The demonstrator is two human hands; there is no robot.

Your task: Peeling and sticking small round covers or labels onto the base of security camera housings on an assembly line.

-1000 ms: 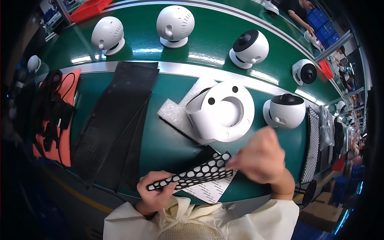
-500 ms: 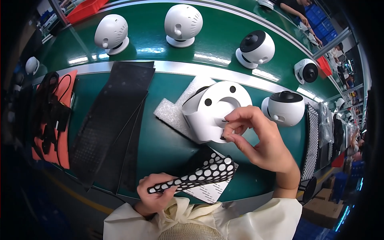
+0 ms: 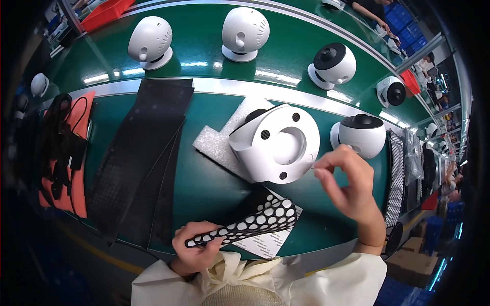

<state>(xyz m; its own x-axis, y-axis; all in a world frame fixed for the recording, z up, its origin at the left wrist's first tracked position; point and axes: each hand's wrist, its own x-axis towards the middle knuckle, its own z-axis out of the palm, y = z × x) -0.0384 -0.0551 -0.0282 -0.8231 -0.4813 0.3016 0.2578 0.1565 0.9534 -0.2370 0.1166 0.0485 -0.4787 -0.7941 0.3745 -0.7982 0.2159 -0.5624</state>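
My left hand (image 3: 196, 245) is closed around the end of a bent black sheet with white round spots (image 3: 260, 217). Under that sheet lies a white printed paper sheet (image 3: 265, 243). My right hand (image 3: 352, 183) hovers just right of a white device's round base (image 3: 306, 135), thumb and forefinger curled together. Whether a small piece sits between those fingertips cannot be made out. The device lies tipped over, base upward, on a pale foam piece (image 3: 217, 145). Three dark round pads show on the base, and a faint empty round spot is near its right rim.
To the left lie black sheets (image 3: 138, 153) and an orange mat (image 3: 76, 176) bearing black cables. A white device with a black top (image 3: 361, 136) stands right, beside a long spotted strip (image 3: 395, 178). More white devices (image 3: 246, 33) stand along the green bench behind.
My right hand has drawn off the device's base to the right, uncovering the base's opening and a dark pad near its lower edge. My left hand still grips the spotted sheet.
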